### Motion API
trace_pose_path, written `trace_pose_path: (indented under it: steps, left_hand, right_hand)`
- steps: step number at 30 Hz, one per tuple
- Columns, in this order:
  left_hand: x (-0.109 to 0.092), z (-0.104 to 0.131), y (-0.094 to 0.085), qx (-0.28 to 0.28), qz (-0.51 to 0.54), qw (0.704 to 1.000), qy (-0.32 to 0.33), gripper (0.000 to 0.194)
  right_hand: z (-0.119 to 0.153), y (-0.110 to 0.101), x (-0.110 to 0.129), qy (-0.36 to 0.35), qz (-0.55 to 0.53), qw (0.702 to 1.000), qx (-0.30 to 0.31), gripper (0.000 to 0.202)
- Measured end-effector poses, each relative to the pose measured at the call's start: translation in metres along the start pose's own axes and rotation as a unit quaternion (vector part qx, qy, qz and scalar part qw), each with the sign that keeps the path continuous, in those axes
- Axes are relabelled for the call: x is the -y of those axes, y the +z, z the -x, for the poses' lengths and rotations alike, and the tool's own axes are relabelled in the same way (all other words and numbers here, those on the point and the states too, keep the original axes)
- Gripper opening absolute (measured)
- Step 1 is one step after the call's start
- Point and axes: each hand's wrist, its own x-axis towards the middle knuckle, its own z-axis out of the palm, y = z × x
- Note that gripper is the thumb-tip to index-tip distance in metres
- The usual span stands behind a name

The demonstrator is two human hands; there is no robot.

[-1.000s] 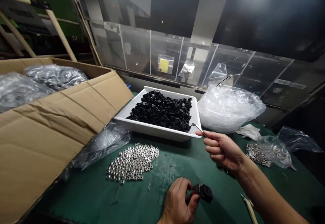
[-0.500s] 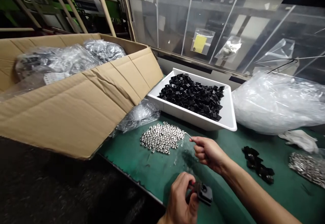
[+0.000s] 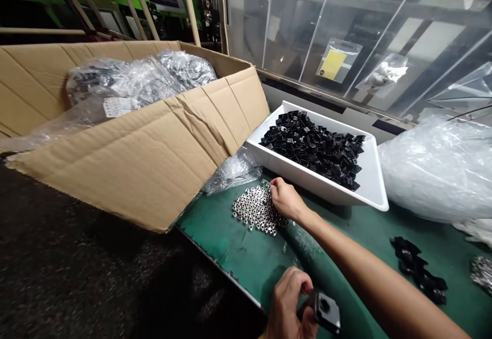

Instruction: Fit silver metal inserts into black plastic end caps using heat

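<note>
My left hand (image 3: 286,303) is closed around a black block-like plastic part (image 3: 327,311) with a round hole in its face, near the table's front edge. Farther in, my right hand (image 3: 286,198) is pinched at the right side of a pile of small silver metal nuts (image 3: 251,206). A thin bent metal rod sits in its fingertips, mostly hidden by the fingers now. Behind that hand stands a white tray (image 3: 378,185) heaped with small black plastic pieces (image 3: 313,146).
A large cardboard box (image 3: 161,159) of plastic-wrapped goods fills the left. On the green table (image 3: 234,254) lie several black parts (image 3: 418,270) at right, by a bag of metal pieces (image 3: 482,275). A big clear plastic bag (image 3: 438,170) bulges behind them.
My right hand has moved left and away from me, from beside the nuts to over their right edge. My left hand still grips the black part, now turned a little. The view has shifted left.
</note>
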Motion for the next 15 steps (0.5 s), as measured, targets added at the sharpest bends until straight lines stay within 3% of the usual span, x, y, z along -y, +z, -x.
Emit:
trace_pose_path:
  steps: [7,15]
  left_hand:
    - [-0.002,-0.001,-0.001,-0.001,-0.001,1.0,-0.001,0.057]
    - [-0.001,-0.001,-0.001,0.018,-0.028,0.999,0.015,0.057]
  right_hand:
    - [0.018,0.003,-0.004,-0.04,0.131,0.991,-0.014,0.036]
    - [0.019,0.005,-0.003,-0.05,0.154,0.985,-0.058,0.036]
